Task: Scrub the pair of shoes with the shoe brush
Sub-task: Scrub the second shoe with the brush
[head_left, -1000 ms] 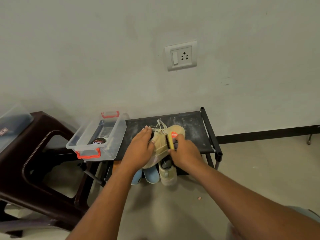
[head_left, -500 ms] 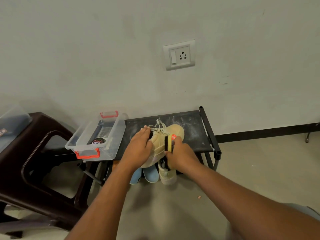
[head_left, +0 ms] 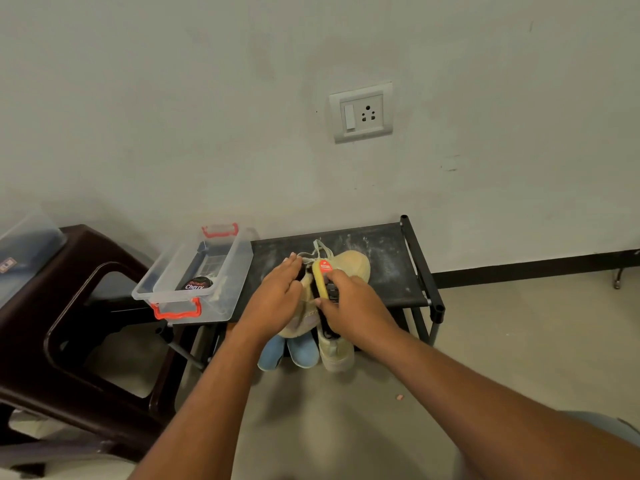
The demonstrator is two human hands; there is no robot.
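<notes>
A beige shoe (head_left: 353, 266) with pale laces lies on the dusty black top of a low shoe rack (head_left: 388, 258). My left hand (head_left: 277, 299) rests flat on the shoe's left side, fingers straight. My right hand (head_left: 353, 306) grips a yellow shoe brush (head_left: 321, 277) with a red sticker, its black bristles pressed against the shoe's upper. A second beige shoe (head_left: 334, 351) stands on the floor below the rack's front edge, partly hidden by my right hand.
A pair of blue shoes (head_left: 291, 353) sits beside the lower beige shoe. A clear plastic box (head_left: 194, 271) with red handles holds a polish tin (head_left: 198, 284). A dark brown plastic chair (head_left: 62, 306) stands at left. A wall socket (head_left: 362, 112) is above.
The brush has slid along the shoe's upper, back and then toward the toe, in my right hand. My left hand has flattened and stayed on the shoe.
</notes>
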